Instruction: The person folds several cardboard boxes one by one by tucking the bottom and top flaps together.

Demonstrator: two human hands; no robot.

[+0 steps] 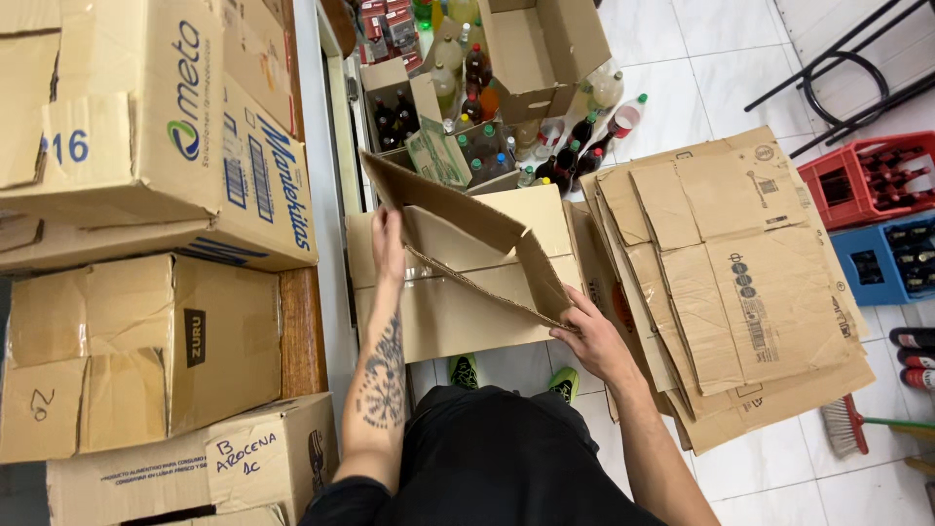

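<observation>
I hold a brown cardboard box (458, 229), partly collapsed, above the floor in front of me. My left hand (388, 244) grips its left flap, fingers pointing away from me. My right hand (589, 336) holds the near right corner of the box from below. Under the held box lies another flattened box (448, 317). To the right, a pile of flattened cardboard sheets (740, 282) is spread on the white tiled floor.
Stacked closed cartons (146, 244) fill shelves on the left. Bottles (477, 107) and open boxes stand at the back. Red (857, 180) and blue (891, 258) bottle crates sit at the right, a broom (847, 427) lies lower right, black chair legs upper right.
</observation>
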